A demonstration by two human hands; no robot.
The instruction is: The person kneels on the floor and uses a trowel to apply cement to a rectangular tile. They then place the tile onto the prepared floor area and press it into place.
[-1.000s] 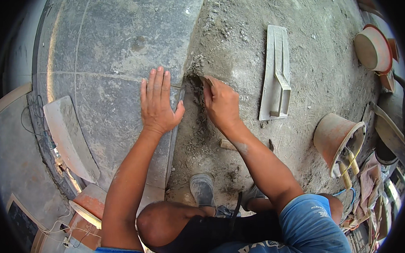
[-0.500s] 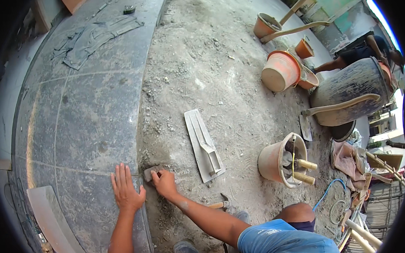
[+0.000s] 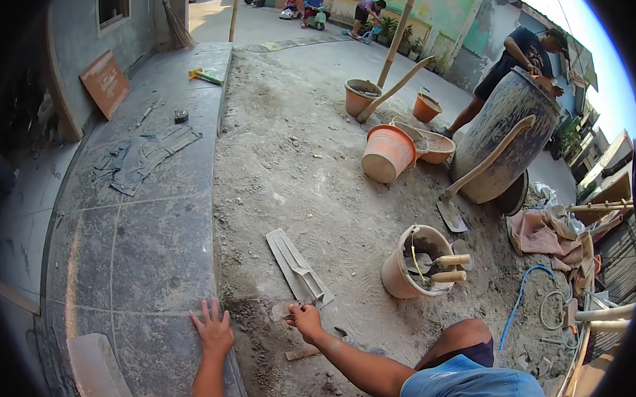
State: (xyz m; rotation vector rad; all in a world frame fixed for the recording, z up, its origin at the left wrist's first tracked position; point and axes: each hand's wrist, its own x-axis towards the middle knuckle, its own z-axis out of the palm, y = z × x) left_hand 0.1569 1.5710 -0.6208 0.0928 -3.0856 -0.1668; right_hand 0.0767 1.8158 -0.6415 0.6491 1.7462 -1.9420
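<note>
My left hand lies flat with fingers spread on the dark grey tiles, close to their right edge. Out over the dirt, just right of that edge, my right hand is closed on a flat grey piece with a rounded end; its kind is unclear. A long pale plastering float rests on the dirt just beyond the right hand. Nearer to me lies a hammer, partly behind my right forearm.
At right stands a bucket with wooden-handled tools. Beyond are an orange bucket, a hoe leaning on a large drum, and a person bending over it. A curved pale sheet lies at lower left.
My view has tilted up, showing more of the far yard. The right hand has moved away from the tile edge with the grey piece. The left hand stays on the tiles, fingers wider apart.
</note>
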